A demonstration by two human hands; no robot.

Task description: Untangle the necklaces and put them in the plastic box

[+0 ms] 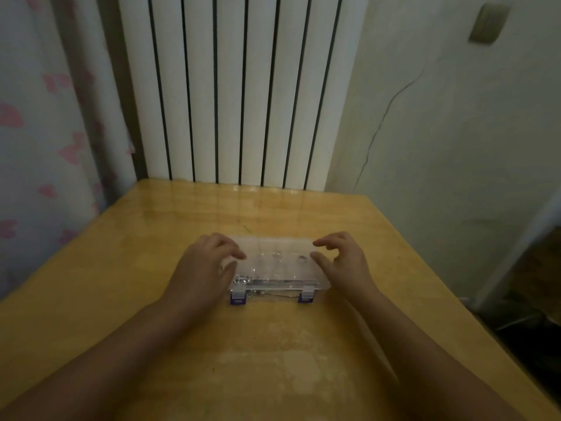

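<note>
A clear plastic box (277,264) with two purple latches on its near side lies shut on the wooden table (151,268). Thin necklace chains (252,280) show faintly through the lid, near the front. My left hand (203,267) rests at the box's left end, its thumb and loosely curled fingertips lying on the lid. At the right end is my right hand (343,262), fingers loosely curled, with the thumb and index tips just at the lid's edge. Neither hand closes around anything.
The table butts against a white ribbed radiator (243,86) at the back. A curtain with pink hearts (45,147) hangs on the left. The table's right edge (455,299) drops off to a dark floor beside a white wall.
</note>
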